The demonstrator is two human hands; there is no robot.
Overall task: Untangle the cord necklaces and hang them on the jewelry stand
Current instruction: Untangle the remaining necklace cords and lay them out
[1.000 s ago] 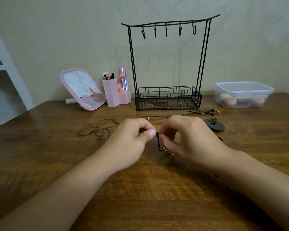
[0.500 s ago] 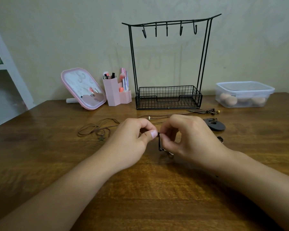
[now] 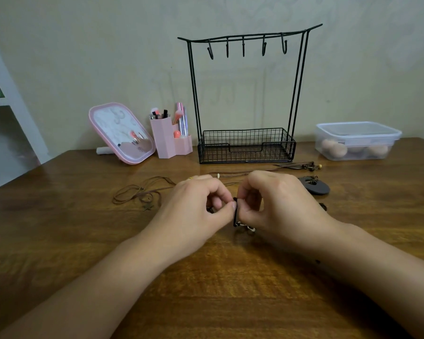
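While both hands meet in front of the stand (image 3: 246, 99), L hand (image 3: 196, 206) and R hand (image 3: 277, 204) each pinch a black cord (image 3: 235, 214) just above the surface (image 3: 59, 228). Brown cords (image 3: 137, 193) lie front-left of stand; disc pendant (image 3: 315, 185) front-right. Hooks bare.

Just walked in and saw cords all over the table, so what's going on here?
A person is untangling cord necklaces. Both the left hand and the right hand pinch a black cord just above the wooden table, working at a knot. A brown cord necklace lies loose to the left, and more pieces lie beyond the right hand. The jewelry stand behind has all its hooks bare, so nothing is hung yet.
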